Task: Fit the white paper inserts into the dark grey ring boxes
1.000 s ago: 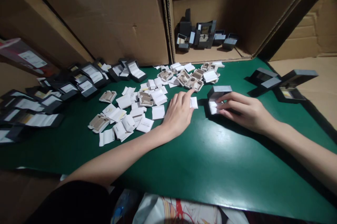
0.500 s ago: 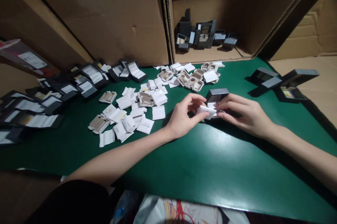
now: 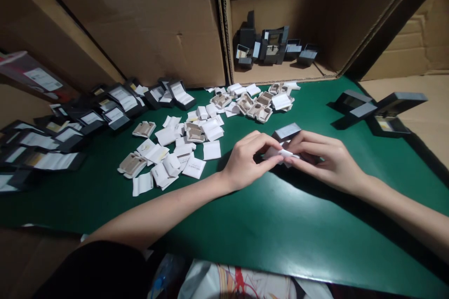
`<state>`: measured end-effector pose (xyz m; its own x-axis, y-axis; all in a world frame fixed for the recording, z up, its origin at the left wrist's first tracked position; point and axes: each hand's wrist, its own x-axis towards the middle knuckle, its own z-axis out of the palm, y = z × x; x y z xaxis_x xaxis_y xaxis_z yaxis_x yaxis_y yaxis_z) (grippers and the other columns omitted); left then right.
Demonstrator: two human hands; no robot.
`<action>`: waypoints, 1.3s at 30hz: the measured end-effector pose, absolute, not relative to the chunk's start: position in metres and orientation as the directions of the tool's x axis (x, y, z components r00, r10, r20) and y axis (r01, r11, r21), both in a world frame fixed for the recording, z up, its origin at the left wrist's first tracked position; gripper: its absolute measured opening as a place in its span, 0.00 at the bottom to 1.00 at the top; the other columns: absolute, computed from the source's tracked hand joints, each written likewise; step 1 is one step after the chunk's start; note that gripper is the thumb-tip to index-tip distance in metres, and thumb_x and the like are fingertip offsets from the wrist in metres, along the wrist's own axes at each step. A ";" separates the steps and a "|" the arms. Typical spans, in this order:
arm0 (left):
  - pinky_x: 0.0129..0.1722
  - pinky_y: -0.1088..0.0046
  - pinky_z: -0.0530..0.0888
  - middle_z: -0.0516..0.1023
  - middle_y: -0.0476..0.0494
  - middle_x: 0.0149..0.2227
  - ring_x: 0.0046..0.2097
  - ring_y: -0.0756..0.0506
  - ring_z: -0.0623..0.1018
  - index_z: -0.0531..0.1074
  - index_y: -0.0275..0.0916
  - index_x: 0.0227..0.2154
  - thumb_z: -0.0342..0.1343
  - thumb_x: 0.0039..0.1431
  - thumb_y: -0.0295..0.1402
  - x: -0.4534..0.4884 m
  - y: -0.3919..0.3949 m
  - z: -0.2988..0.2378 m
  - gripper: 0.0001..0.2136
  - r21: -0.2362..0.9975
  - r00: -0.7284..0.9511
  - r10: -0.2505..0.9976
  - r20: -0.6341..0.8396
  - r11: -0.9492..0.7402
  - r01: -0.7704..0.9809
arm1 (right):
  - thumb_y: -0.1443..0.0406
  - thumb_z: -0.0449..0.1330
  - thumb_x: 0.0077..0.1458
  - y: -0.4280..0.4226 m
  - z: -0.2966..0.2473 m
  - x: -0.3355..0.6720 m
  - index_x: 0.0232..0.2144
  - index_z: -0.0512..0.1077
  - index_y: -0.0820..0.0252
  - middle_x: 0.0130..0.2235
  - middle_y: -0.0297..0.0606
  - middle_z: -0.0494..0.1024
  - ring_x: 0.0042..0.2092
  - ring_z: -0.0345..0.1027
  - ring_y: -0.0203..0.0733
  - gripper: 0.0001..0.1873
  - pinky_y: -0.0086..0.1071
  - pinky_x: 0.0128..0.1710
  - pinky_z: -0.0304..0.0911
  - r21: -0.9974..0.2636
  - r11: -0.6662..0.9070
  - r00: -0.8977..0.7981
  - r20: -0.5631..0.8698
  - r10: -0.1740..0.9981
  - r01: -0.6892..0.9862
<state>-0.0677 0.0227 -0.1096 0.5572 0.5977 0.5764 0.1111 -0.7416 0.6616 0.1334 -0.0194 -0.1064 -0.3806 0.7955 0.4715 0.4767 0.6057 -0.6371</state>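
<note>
My left hand (image 3: 243,161) pinches a small white folded insert (image 3: 271,152) between thumb and fingertips. From the other side, my right hand (image 3: 328,156) closes its thumb and fingers on the same insert. Just behind the fingertips a small dark jewelry box (image 3: 286,132) shows its raised, grey-looking lid. The lower part of that box is mostly hidden by my hands, and I cannot tell whether the right fingers also touch it. Left of my hands lie many loose white inserts (image 3: 211,150), some turned to their brown inner side (image 3: 194,132).
Open dark boxes with white inserts (image 3: 122,98) crowd the left side of the green table (image 3: 280,233). More boxes (image 3: 273,46) stand inside a cardboard carton (image 3: 298,72) at the back. Two open boxes (image 3: 389,126) sit on the right. A cardboard wall (image 3: 168,23) rises behind.
My hands have drawn closer together around the white insert, which now looks more folded or tilted. The box's lid appears lower and more tipped behind the fingers.
</note>
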 end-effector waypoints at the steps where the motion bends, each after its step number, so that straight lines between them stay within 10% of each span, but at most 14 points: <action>1: 0.41 0.69 0.72 0.77 0.44 0.36 0.39 0.48 0.75 0.70 0.37 0.33 0.57 0.60 0.32 -0.068 0.022 -0.108 0.04 0.618 0.570 0.548 0.613 -0.781 0.087 | 0.65 0.58 0.58 -0.020 -0.106 0.132 0.34 0.72 0.58 0.33 0.39 0.72 0.29 0.65 0.34 0.04 0.28 0.25 0.61 -0.646 0.600 -0.377 0.467 0.800 0.472; 8: 0.60 0.57 0.64 0.58 0.36 0.61 0.63 0.40 0.60 0.62 0.41 0.52 0.55 0.58 0.28 -0.070 0.022 -0.107 0.19 0.651 0.601 0.554 0.576 -0.756 0.073 | 0.60 0.60 0.56 -0.020 -0.107 0.134 0.27 0.71 0.60 0.28 0.35 0.74 0.27 0.65 0.33 0.09 0.27 0.25 0.61 -0.838 0.396 -0.295 0.298 0.908 0.374; 19: 0.58 0.63 0.66 0.64 0.44 0.59 0.60 0.43 0.66 0.61 0.45 0.56 0.46 0.53 0.19 -0.070 0.034 -0.108 0.27 0.851 0.779 0.534 0.329 -0.525 0.000 | 0.58 0.64 0.52 -0.017 -0.112 0.140 0.23 0.67 0.60 0.17 0.31 0.71 0.17 0.61 0.30 0.14 0.25 0.17 0.60 -0.997 0.029 -0.295 0.007 0.955 0.070; 31: 0.52 0.66 0.71 0.70 0.44 0.55 0.55 0.43 0.71 0.68 0.43 0.51 0.47 0.60 0.23 -0.069 0.039 -0.115 0.18 0.862 0.714 0.597 0.366 -0.506 -0.019 | 0.61 0.66 0.50 -0.016 -0.113 0.139 0.30 0.68 0.60 0.19 0.28 0.69 0.18 0.63 0.31 0.11 0.24 0.14 0.61 -0.995 -0.054 -0.252 -0.030 0.967 -0.088; 39: 0.46 0.70 0.74 0.71 0.44 0.55 0.52 0.44 0.73 0.67 0.42 0.54 0.47 0.61 0.24 -0.067 0.038 -0.112 0.19 0.884 0.701 0.641 0.313 -0.467 0.032 | 0.65 0.64 0.51 -0.019 -0.112 0.134 0.37 0.74 0.56 0.31 0.35 0.76 0.27 0.69 0.34 0.08 0.28 0.25 0.69 -0.977 0.214 -0.113 0.212 0.971 0.007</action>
<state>-0.0666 0.0378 -0.1123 0.7009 0.6407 0.3134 0.0317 -0.4669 0.8837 0.1339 -0.0192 -0.1122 -0.1134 0.9707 0.2116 0.0065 0.2137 -0.9769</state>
